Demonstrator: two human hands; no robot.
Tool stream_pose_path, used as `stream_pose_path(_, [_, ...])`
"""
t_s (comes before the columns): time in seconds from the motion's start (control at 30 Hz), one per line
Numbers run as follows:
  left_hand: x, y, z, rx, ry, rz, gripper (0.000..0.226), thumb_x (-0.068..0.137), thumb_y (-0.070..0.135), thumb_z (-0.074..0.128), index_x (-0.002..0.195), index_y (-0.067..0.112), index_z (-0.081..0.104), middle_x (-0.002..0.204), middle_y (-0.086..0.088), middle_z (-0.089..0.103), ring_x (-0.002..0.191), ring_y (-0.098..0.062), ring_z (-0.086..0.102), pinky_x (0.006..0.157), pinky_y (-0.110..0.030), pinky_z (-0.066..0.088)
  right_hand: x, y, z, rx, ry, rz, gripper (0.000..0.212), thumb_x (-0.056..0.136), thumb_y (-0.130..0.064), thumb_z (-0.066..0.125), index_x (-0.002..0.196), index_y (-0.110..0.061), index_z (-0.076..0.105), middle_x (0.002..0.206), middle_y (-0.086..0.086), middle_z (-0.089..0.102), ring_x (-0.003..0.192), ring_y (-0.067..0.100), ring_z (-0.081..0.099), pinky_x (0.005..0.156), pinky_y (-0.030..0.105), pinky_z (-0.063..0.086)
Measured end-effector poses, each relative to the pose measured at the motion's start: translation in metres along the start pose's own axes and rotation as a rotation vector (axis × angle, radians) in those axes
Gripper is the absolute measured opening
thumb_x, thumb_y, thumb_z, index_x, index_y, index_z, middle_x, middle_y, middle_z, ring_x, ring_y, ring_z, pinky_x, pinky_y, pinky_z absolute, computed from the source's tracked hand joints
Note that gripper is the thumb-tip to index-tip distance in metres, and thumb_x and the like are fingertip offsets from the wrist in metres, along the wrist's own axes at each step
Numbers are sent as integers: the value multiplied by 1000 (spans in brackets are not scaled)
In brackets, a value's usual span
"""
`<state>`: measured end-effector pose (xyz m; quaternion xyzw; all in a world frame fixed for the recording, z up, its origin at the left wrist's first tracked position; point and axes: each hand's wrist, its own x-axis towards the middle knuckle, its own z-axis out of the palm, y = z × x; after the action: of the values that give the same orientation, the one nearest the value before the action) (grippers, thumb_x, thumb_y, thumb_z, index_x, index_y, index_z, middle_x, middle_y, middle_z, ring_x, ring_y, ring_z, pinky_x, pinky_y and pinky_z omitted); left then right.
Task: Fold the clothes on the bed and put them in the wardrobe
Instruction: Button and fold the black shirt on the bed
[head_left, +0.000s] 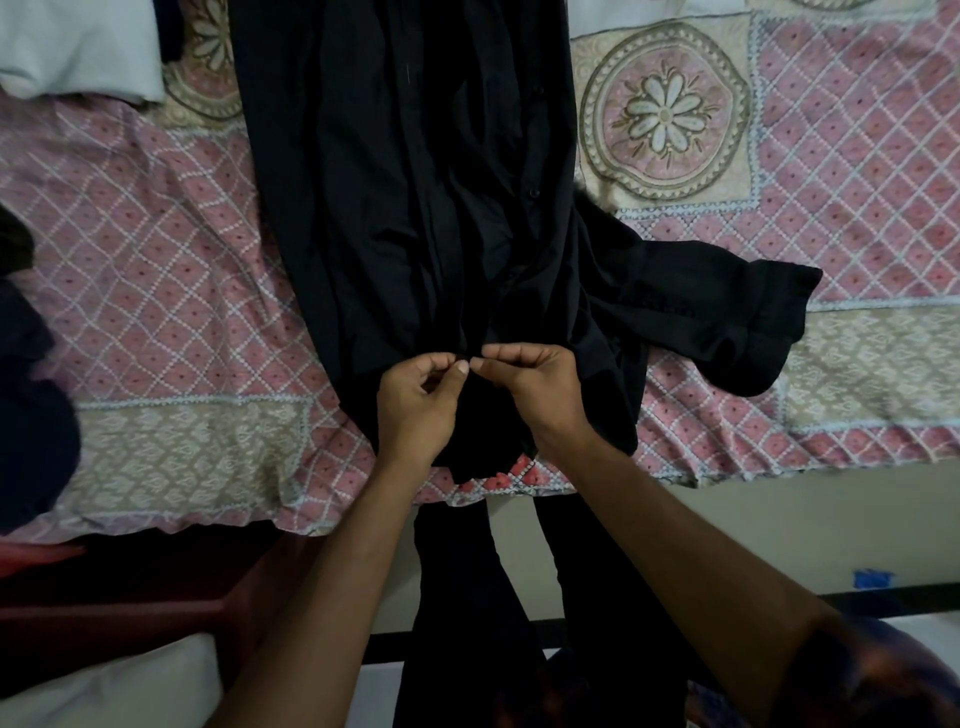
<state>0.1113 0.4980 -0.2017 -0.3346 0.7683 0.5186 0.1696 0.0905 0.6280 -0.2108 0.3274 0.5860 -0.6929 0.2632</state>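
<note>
A long black buttoned shirt (405, 171) lies spread lengthwise on the pink patterned bedspread (156, 270), its collar end towards me at the bed's near edge. One sleeve (727, 306) spills out to the right. My left hand (418, 402) and my right hand (530, 387) meet at the garment's near end, each pinching the black cloth between thumb and fingertips, almost touching each other. What exactly sits between the fingertips is too dark to tell.
A white folded cloth (78, 47) lies at the far left of the bed. Dark garments (31, 395) are heaped at the left edge. My dark-trousered legs (519, 597) stand against the bed's front edge, with pale floor (779, 530) to the right.
</note>
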Motion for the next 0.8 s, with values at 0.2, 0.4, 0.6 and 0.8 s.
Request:
stream_pose_path(0.2, [-3,-4,8,-32,78,-5,3,91,18,71,92,20,70,81,16,68,71,10,63,68,-8,48,2,3,-1,-96,17,-13,6,80,-2,81,85,-5,78,81,11,77,81,21,75,80,34,61])
stream_pose_path(0.4, [0,-4,7,-66,73,-13,17,89,16,73,104,11,74,91,12,70,91,0,68,83,-15,52,4,0,-7,-181,-39,-85,11,80,-3,82,90,-1,78,82,11,77,77,16,75,72,25,58])
stream_pose_path(0.6, [1,-1,2,-76,37,-6,13,88,14,74,101,15,74,90,15,69,86,7,67,80,-11,52,4,-1,-7,-159,-70,-112,8,80,0,81,87,-4,78,78,8,76,69,11,72,67,22,56])
stream_pose_path(0.8, [5,-3,-1,-53,-8,19,14,90,11,71,103,16,70,87,17,66,78,16,63,71,-6,49,7,8,-5,-232,-48,-161,8,81,-6,83,86,-2,78,78,7,77,75,17,75,70,26,57])
